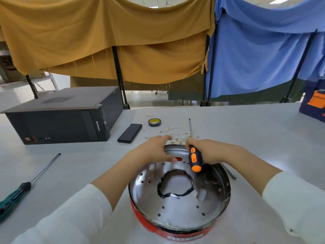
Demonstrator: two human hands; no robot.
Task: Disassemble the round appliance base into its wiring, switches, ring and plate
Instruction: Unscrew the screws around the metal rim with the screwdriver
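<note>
Red-walled round appliance base [179, 205] sits at six o'clock on the table [246, 138], its far rim steadied by the spread, blurred left hand [156, 149] while the right hand [204, 152] clenches an orange-and-blue screwdriver [194, 159], apparently working at twelve o'clock.

head | worn, faces forward-down | close over table [246, 131]

Bright, even overhead light; shadows on the pale grey bench [246, 131] faint and soft. Glare patches on the shiny round metal plate [177, 213]. Left hand [156, 150] motion-blurred at the fingers. Wide-angle bending toward edges; corners slightly soft.
</note>
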